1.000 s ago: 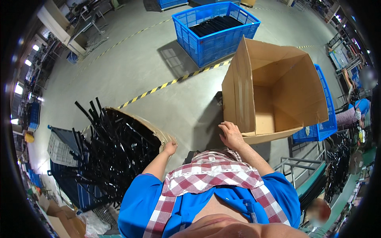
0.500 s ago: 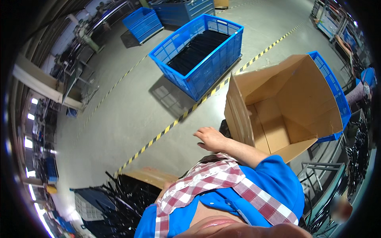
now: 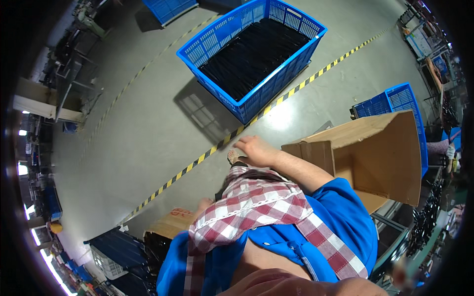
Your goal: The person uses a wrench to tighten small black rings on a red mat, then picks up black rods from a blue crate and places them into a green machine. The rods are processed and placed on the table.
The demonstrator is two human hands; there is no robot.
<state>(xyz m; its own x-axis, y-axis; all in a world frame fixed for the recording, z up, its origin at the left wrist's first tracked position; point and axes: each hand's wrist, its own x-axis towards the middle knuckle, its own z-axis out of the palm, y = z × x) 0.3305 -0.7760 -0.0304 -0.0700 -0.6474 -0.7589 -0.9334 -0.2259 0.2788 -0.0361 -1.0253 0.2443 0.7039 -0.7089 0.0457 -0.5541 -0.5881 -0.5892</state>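
Observation:
My right hand point(image 3: 256, 151) hangs in front of my checked apron point(image 3: 256, 192), its fingers loosely apart and nothing in them. It is nearest to a large open cardboard box point(image 3: 377, 153) on my right, without gripping it. Lower on the left, my left hand point(image 3: 203, 204) shows only in part beside the apron, its fingers mostly hidden. Close to it is a smaller cardboard box point(image 3: 170, 222) with black things by it. Ahead on the floor stands a big blue plastic crate point(image 3: 242, 104), filled with long black pieces in a dense layer.
Yellow-and-black floor tape point(image 3: 217, 146) runs diagonally past the crate. A blue crate point(image 3: 405, 98) stands behind the large cardboard box, another blue crate point(image 3: 170, 11) at the far left. Black parts point(image 3: 427, 217) line the right side. A person's sleeve point(image 3: 438, 147) shows at the right edge.
The filled crate now looks nearer and larger. The large cardboard box shows less of its inside. My right hand sits slightly higher in view, and more of my left hand shows.

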